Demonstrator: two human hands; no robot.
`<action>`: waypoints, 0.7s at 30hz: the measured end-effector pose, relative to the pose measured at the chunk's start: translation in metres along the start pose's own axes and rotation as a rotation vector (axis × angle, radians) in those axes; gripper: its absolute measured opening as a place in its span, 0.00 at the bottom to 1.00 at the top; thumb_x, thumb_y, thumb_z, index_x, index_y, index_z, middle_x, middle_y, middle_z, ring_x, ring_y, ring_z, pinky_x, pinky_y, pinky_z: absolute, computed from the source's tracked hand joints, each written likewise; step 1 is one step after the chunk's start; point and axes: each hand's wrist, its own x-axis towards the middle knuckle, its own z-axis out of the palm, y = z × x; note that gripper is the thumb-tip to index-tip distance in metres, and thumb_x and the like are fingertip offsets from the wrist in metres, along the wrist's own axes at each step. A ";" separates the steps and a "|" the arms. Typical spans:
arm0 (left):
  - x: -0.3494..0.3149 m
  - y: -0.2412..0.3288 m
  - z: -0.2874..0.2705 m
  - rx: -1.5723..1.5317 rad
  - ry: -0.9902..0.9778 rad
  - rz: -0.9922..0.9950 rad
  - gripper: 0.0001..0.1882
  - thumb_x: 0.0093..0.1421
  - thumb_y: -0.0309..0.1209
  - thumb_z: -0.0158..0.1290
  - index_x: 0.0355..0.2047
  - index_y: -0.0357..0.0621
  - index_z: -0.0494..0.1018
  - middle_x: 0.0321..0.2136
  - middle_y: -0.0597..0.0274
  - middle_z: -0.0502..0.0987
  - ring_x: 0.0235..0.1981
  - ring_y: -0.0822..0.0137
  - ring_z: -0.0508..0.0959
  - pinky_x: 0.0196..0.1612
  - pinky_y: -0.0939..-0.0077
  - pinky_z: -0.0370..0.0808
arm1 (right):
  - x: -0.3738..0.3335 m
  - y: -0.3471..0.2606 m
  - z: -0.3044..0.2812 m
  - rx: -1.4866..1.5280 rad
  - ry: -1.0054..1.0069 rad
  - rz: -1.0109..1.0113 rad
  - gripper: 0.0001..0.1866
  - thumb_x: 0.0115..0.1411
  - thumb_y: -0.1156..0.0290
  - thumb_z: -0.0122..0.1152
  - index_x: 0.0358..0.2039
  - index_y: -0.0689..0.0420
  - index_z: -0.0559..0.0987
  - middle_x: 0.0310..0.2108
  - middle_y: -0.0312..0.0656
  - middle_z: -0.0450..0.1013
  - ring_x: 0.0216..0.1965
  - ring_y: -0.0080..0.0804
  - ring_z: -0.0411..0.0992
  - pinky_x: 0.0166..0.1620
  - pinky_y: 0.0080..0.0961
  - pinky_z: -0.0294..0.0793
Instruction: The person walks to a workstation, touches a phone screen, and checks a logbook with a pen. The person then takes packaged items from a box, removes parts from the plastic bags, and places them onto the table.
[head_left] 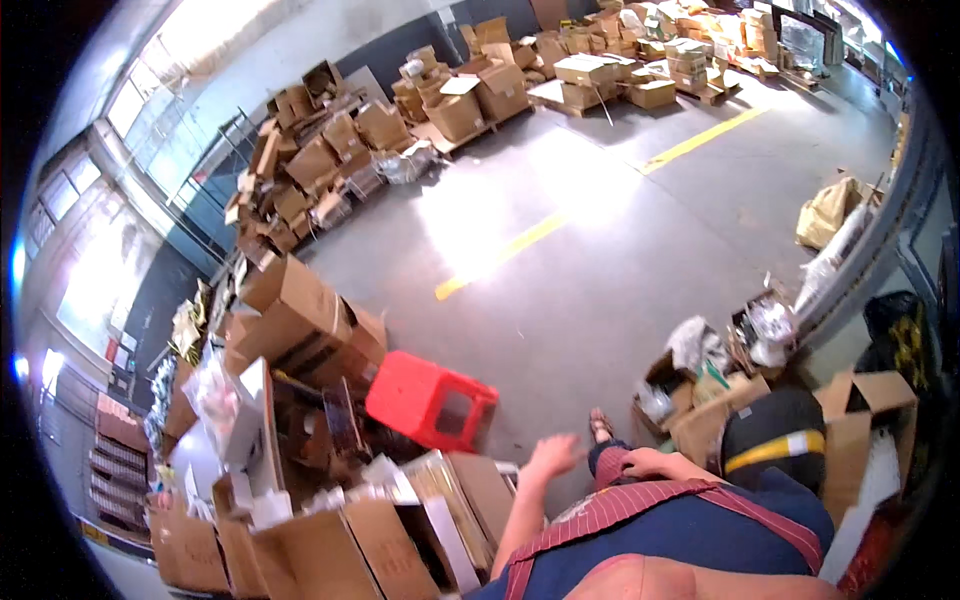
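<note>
My left hand is held out over the floor, to the right of a red plastic stool lying on its side. Its fingers are apart, slightly blurred, and I see nothing in them. My right hand is in front of my waist, close to the edge of the red striped apron. Its fingers bend loosely, with nothing visible in them; whether they touch the cloth I cannot tell. Below it one of my feet, in a sandal, stands on the grey floor.
Cardboard boxes crowd the left, with open cartons near me. A black rounded object with a yellow band and a carton stand at right. Box piles line the far wall; a yellow line crosses the floor.
</note>
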 end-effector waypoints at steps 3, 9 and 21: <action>0.051 -0.038 0.018 0.159 -0.168 -0.118 0.26 0.62 0.53 0.49 0.47 0.44 0.76 0.45 0.46 0.79 0.48 0.49 0.78 0.51 0.47 0.72 | 0.040 -0.017 -0.126 0.076 0.090 0.136 0.25 0.59 0.48 0.55 0.42 0.59 0.79 0.39 0.56 0.77 0.42 0.55 0.76 0.46 0.47 0.74; 0.054 -0.186 0.086 -0.482 0.037 -0.013 0.18 0.65 0.42 0.47 0.43 0.44 0.79 0.39 0.47 0.81 0.44 0.47 0.80 0.48 0.55 0.75 | 0.165 0.021 -0.273 -0.260 -0.020 0.343 0.14 0.51 0.66 0.56 0.34 0.58 0.83 0.37 0.52 0.79 0.42 0.52 0.77 0.42 0.44 0.77; 0.156 -0.352 0.063 -0.908 0.120 -0.883 0.28 0.63 0.53 0.50 0.45 0.39 0.77 0.35 0.46 0.82 0.42 0.52 0.81 0.46 0.63 0.76 | 0.457 -0.004 -0.379 -0.355 -0.444 0.119 0.20 0.57 0.56 0.51 0.44 0.52 0.81 0.40 0.48 0.79 0.44 0.47 0.76 0.47 0.43 0.75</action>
